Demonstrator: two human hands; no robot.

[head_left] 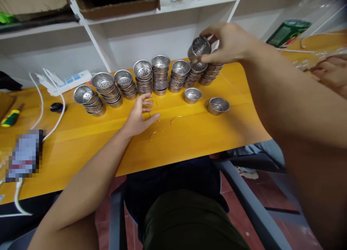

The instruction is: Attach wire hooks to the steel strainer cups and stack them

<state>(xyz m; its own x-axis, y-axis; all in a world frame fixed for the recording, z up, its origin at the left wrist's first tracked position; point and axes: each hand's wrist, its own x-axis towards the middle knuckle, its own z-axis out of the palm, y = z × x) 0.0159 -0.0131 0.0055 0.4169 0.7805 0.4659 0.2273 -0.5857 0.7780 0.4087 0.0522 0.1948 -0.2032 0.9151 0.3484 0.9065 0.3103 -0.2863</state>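
Note:
My right hand (226, 43) grips a perforated metal cup (200, 48) between thumb and fingers, tilted over a stack of like cups (189, 78) at the back of the table. Whether the held cup touches that stack, I cannot tell. My left hand (139, 114) rests near the table's middle, fingers apart and holding nothing. Close by it lie thin curved wires (157, 132), one of them partly behind the fingers. Two single metal cups, one nearer the stacks (193, 96) and one further right (218, 106), stand upright on the table.
Several stacks of perforated cups (159, 74) line the back of the yellow table (189, 141). To the left are a power strip (70, 81), white cables, a black round cap (56, 107), a screwdriver (12, 117) and a blurred-out phone (24, 156). Another person's hand (332, 72) is at right.

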